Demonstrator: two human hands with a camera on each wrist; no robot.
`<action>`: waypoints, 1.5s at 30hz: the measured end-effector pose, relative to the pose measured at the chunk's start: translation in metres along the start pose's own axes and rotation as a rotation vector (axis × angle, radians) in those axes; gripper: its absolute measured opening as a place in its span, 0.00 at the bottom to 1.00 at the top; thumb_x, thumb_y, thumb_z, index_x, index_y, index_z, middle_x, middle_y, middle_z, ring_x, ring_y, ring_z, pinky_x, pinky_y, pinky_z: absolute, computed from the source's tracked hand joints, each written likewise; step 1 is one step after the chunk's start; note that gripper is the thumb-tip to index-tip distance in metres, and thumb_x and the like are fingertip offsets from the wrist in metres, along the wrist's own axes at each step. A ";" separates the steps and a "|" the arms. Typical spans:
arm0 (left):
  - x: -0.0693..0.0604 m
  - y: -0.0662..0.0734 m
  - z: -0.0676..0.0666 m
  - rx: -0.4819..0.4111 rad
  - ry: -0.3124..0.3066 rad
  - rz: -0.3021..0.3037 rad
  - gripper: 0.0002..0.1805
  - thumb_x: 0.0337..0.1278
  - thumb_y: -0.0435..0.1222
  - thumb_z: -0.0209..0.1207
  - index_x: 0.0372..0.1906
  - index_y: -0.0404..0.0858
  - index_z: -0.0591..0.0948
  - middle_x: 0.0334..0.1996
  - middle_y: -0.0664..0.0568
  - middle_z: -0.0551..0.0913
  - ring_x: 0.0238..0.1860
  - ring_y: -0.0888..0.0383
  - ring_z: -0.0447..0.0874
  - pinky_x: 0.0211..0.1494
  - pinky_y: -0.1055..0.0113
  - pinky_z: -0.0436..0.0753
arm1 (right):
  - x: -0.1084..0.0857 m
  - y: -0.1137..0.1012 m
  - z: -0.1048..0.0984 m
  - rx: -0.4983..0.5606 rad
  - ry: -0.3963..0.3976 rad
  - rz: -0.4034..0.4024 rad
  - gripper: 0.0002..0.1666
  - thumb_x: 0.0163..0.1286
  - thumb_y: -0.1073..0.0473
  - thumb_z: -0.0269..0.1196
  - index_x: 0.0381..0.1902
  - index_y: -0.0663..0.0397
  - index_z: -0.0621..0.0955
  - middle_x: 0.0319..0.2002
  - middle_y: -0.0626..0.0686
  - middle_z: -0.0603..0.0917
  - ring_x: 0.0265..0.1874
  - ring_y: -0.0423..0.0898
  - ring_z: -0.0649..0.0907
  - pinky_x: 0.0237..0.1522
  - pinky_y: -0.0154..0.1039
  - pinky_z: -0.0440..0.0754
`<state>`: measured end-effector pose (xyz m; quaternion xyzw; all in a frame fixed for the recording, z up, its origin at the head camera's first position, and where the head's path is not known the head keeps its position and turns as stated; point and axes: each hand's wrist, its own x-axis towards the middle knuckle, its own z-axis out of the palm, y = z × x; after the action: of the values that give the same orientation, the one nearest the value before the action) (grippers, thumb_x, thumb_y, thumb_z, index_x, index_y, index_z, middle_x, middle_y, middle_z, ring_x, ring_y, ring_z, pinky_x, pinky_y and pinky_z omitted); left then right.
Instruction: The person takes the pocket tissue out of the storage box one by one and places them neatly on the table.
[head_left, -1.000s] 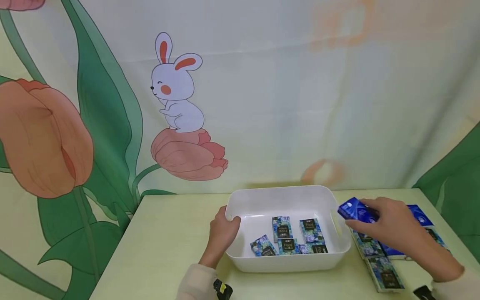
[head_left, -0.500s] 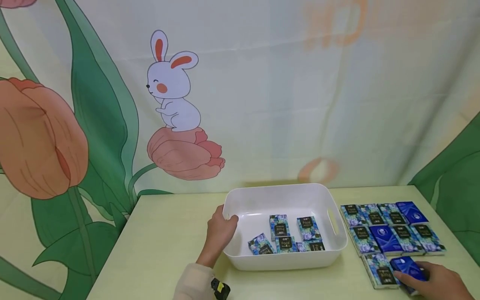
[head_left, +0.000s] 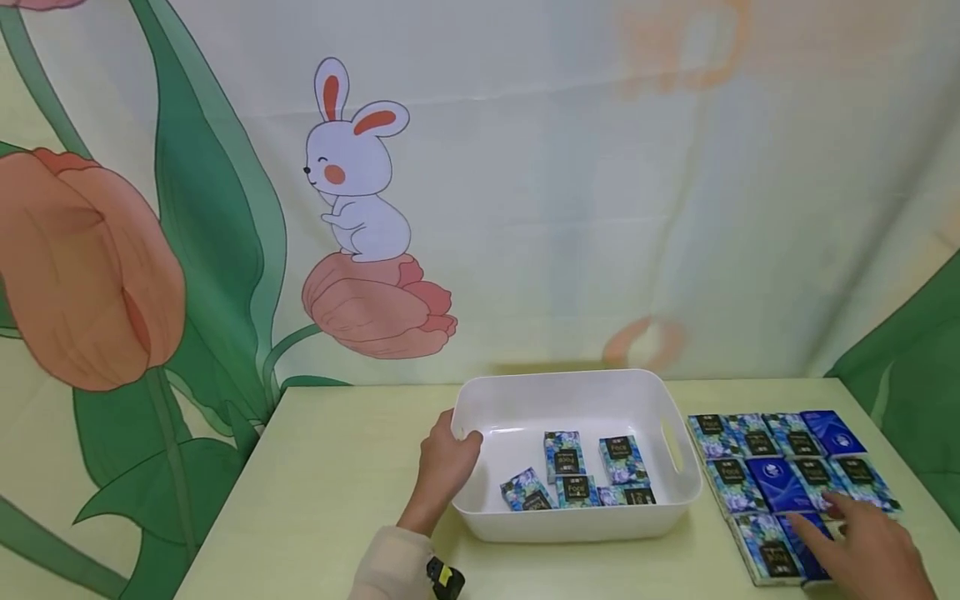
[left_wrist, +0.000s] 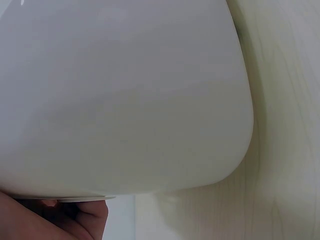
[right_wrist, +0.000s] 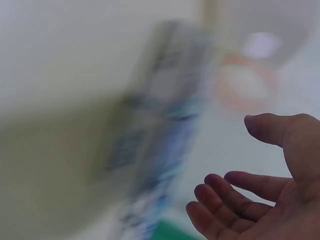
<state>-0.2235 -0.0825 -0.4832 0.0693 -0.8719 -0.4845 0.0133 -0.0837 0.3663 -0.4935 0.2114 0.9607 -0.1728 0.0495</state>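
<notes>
The person's left arm comes in from the front, its pale sleeve (head_left: 392,567) ending short of a bare wrist (head_left: 418,518). The left hand (head_left: 445,454) grips, between the left edge of the worktop (head_left: 322,467) and its middle; the thumb lies on the inner side, the fingers bent in. The right hand (head_left: 873,542) is near the worktop's right edge, its thumb and forefinger apart. Its wrist view shows four fingers gently bent, the thumb well clear of them.
</notes>
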 end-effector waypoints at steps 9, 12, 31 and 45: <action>0.000 0.001 0.000 0.003 -0.006 0.005 0.30 0.58 0.38 0.58 0.65 0.30 0.74 0.54 0.35 0.82 0.47 0.41 0.84 0.39 0.47 0.86 | -0.002 -0.118 -0.060 0.189 0.167 -0.439 0.42 0.68 0.35 0.64 0.63 0.68 0.77 0.46 0.65 0.85 0.40 0.60 0.86 0.31 0.52 0.85; -0.001 0.001 0.000 -0.002 -0.008 0.009 0.30 0.58 0.38 0.58 0.65 0.30 0.74 0.54 0.35 0.82 0.47 0.41 0.84 0.39 0.46 0.86 | 0.006 -0.154 -0.065 0.236 0.130 -0.503 0.39 0.69 0.39 0.65 0.63 0.66 0.78 0.46 0.64 0.85 0.40 0.57 0.85 0.31 0.48 0.85; -0.002 -0.001 0.000 -0.013 0.003 0.014 0.29 0.57 0.37 0.59 0.64 0.31 0.75 0.52 0.36 0.84 0.45 0.43 0.85 0.38 0.47 0.86 | 0.077 -0.240 -0.018 0.063 -0.293 -0.433 0.27 0.66 0.41 0.68 0.34 0.64 0.81 0.30 0.58 0.82 0.25 0.51 0.81 0.26 0.46 0.84; -0.002 0.001 -0.001 -0.001 0.024 0.009 0.29 0.55 0.37 0.59 0.63 0.31 0.75 0.52 0.36 0.84 0.47 0.42 0.84 0.41 0.46 0.85 | 0.067 -0.249 0.023 -0.502 -0.449 -0.390 0.35 0.47 0.37 0.80 0.39 0.58 0.82 0.34 0.52 0.82 0.35 0.49 0.79 0.49 0.50 0.81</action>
<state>-0.2216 -0.0824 -0.4818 0.0711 -0.8717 -0.4841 0.0261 -0.2491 0.1720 -0.4484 -0.0372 0.9605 0.0196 0.2750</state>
